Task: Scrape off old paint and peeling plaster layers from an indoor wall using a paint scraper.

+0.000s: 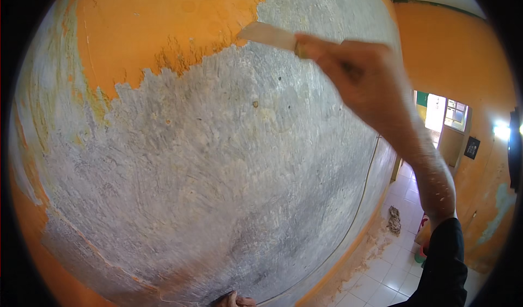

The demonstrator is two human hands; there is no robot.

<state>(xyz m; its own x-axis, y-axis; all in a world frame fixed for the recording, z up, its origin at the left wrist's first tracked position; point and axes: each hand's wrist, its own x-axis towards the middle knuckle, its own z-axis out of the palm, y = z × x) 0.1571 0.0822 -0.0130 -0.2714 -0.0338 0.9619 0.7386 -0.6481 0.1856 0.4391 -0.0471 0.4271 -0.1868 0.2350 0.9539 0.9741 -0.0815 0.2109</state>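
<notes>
My right hand (357, 70) is raised high at the right, closed round the handle of a putty knife (268, 36). The flat, wide blade points left, and its tip lies over the ragged lower edge of the orange paint (174, 18). Around and below this edge the wall (218, 143) is scraped down to a rough grey surface with small dark pits. At the bottom edge of the view, my left hand (235, 300) shows only a few finger parts close to the lower wall. The frame cuts off the rest, so its grip is hidden.
A thin cable (366, 184) runs down the wall's right side. Peeled scraps lie along the tiled floor (376, 282) by its foot. A crumpled cloth (394, 220) rests farther back, before a doorway (436, 114). An orange wall (455, 51) with a small dark picture (472, 147) stands right.
</notes>
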